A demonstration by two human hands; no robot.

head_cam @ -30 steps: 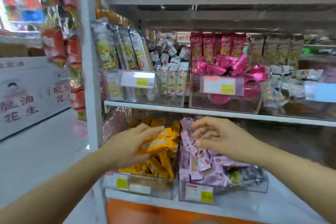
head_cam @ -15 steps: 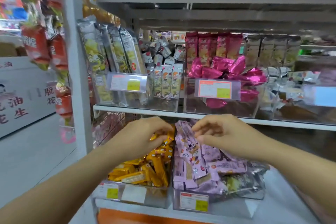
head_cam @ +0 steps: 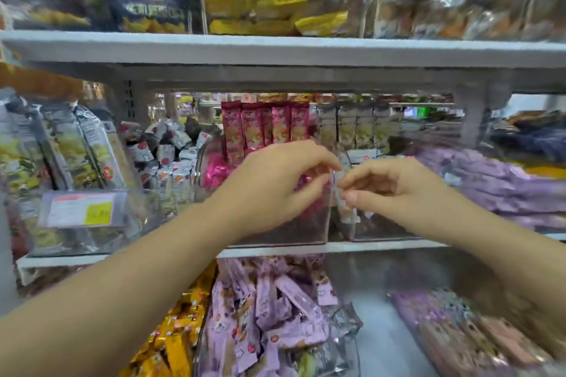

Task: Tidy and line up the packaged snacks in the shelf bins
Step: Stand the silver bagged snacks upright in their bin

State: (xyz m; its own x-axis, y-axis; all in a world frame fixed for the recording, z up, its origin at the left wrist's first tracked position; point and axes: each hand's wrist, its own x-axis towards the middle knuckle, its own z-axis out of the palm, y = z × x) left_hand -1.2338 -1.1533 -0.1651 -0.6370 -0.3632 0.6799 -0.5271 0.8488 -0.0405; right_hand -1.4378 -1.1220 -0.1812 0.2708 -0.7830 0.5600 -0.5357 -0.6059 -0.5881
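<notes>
The clear bin (head_cam: 294, 232) sits on the middle shelf (head_cam: 367, 246), and both hands are at it. Pink foil snacks (head_cam: 214, 171) are heaped inside, showing through its left wall.

The left hand (head_cam: 275, 180) reaches over the bin's top from the front, palm down, with its fingers (head_cam: 318, 162) curled onto the pink wrappers. A bit of pink shows under the fingertips, but blur hides whether the hand grips a piece or only rests there, so I cannot tell.

The right hand (head_cam: 395, 187) is just right of the bin's right wall. Its thumb and forefinger are drawn close together at that wall and the other fingers are bent. Something pale lies at the fingertips, and I cannot tell whether it is pinched.

Behind the bin stand 5 or so tall red packets (head_cam: 263, 128) upright in a row. Pale packets (head_cam: 355, 128) stand upright to the right of those. Left of the bin is a jumble of small white packets (head_cam: 165, 168), and further left a price label (head_cam: 82, 208) hangs on another clear bin. Right of the bin, beyond the right hand, lie stacked lilac bags (head_cam: 496, 184).

Below the bin, on the next shelf down, light purple snack packets (head_cam: 269, 315) lie loosely at mixed angles, with orange packets (head_cam: 174, 340) to their left. Above the bin is the upper shelf (head_cam: 275, 49), carrying yellow packets (head_cam: 269, 15).
</notes>
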